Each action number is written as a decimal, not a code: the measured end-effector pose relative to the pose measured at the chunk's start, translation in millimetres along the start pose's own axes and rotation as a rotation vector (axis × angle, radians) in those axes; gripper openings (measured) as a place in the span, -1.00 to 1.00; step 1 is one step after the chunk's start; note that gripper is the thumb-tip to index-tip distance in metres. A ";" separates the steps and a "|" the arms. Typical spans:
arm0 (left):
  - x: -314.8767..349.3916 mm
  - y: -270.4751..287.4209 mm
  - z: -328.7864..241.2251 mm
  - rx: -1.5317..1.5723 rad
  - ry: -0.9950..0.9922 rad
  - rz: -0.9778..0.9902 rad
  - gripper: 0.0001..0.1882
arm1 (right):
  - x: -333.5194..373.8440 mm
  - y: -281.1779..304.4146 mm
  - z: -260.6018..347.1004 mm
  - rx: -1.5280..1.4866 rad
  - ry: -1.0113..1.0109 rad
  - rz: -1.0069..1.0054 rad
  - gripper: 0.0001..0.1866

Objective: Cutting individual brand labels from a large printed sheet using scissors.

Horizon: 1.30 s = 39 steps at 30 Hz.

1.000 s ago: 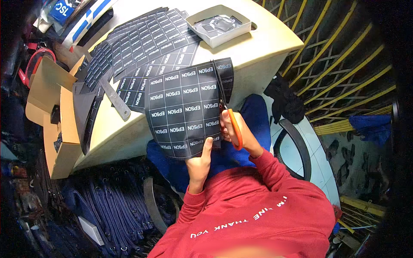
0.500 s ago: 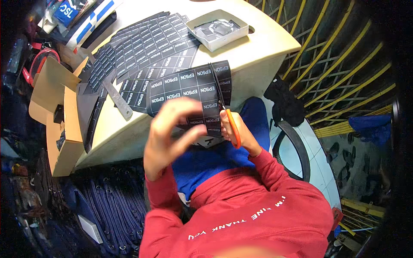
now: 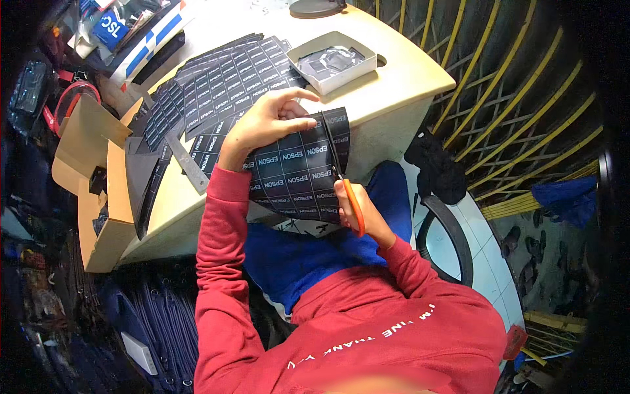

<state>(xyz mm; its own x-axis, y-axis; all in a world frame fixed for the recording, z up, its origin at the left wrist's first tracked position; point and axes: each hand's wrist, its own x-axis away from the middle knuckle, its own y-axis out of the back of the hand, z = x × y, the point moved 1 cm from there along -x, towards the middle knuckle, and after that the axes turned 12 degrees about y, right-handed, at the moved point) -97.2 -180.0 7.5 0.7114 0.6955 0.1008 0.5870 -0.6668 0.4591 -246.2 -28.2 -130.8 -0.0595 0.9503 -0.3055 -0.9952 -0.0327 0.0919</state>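
My right hand (image 3: 369, 213) is closed around the orange-handled scissors (image 3: 355, 205). Their dark blades point away from me and lie along a black sheet (image 3: 283, 177) printed with a white grid of labels, close to its right edge. A strip of the sheet shows to the right of the blades. My left hand (image 3: 272, 123) pinches the far edge of this sheet between thumb and fingers, just left of the blade tips. The sheet hangs over my lap at the table's near edge, bending downward at its near side.
On the cream table (image 3: 410, 82) lie a fanned stack of similar sheets (image 3: 220, 82), a metal ruler (image 3: 186, 164) and a shallow white box (image 3: 341, 81) of small black pieces. An open cardboard box (image 3: 120, 231) stands at left, dark straps (image 3: 167, 322) below. A folding metal gate (image 3: 518, 98) rises at right.
My left hand has moved away from me, from the sheet's near part to its far edge, and now pinches it. The right hand with the scissors stays nearly in place.
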 end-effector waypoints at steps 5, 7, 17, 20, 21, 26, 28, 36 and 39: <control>3.2 3.7 3.4 0.025 0.043 -0.022 -0.62 | -1.4 -2.0 3.7 0.009 -0.017 0.011 -0.43; 1.1 3.7 9.4 0.039 0.023 -0.032 -0.62 | -1.5 -1.8 2.3 0.019 -0.036 0.013 -0.43; 2.3 1.9 7.8 0.039 0.071 -0.032 -0.65 | -0.6 0.7 0.4 0.009 -0.017 0.017 -0.44; 2.4 2.4 9.7 0.039 0.031 -0.040 -0.65 | -0.7 0.6 -0.6 0.016 -0.014 0.012 -0.45; 2.2 2.7 9.9 0.039 0.031 -0.040 -0.65 | -0.5 0.7 -1.4 0.028 -0.026 0.010 -0.45; 2.4 3.1 6.6 -0.001 0.059 -0.042 -0.66 | -1.3 2.3 -1.7 0.048 -0.011 0.006 -0.44; 2.1 3.1 4.1 -0.014 0.042 -0.039 -0.64 | -1.0 3.1 -1.4 0.055 -0.029 0.008 -0.44; -5.8 5.8 -5.8 -0.148 -0.036 0.041 -0.59 | 0.1 2.5 4.0 -0.152 -0.135 0.026 -0.48; -8.7 6.1 -12.9 -0.226 -0.062 0.093 -0.60 | -0.4 3.8 1.2 -0.144 -0.127 0.036 -0.48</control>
<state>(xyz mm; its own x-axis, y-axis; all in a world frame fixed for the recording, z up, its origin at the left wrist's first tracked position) -104.8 -186.7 20.9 0.7845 0.6119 0.1004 0.4218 -0.6452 0.6370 -249.9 -28.3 -129.3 -0.0944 0.9789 -0.1815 -0.9939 -0.1030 -0.0387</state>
